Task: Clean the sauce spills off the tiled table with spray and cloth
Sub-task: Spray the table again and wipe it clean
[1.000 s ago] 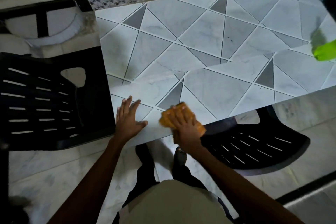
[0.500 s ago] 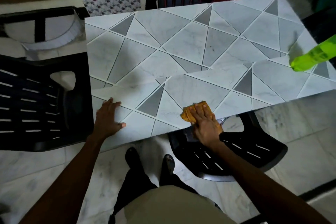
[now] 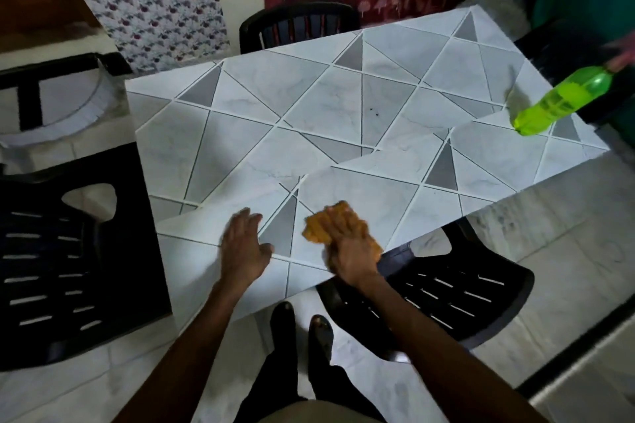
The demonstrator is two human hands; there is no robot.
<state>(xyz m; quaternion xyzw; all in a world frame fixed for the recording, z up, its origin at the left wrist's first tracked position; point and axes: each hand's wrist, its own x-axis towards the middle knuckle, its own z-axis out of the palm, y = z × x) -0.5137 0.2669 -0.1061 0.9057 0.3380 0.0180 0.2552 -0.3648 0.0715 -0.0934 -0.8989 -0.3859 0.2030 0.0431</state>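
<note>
Pressing flat on an orange cloth (image 3: pixel 318 232), the right hand (image 3: pixel 347 251) has its fingers laid straight across it near the front edge of the tiled surface (image 3: pixel 343 106). Just beside it, the left hand (image 3: pixel 242 251) rests palm down with fingers spread, holding nothing. A green bottle (image 3: pixel 563 99) leans tilted at the far right corner, well apart from both hands.

One tiled table (image 3: pixel 343 106); one orange cloth (image 3: pixel 316 233); one green bottle (image 3: pixel 563 99); three black chairs (image 3: pixel 68 268) in plain sight; two hands, left hand (image 3: pixel 244 251) and right hand (image 3: pixel 348 251).
</note>
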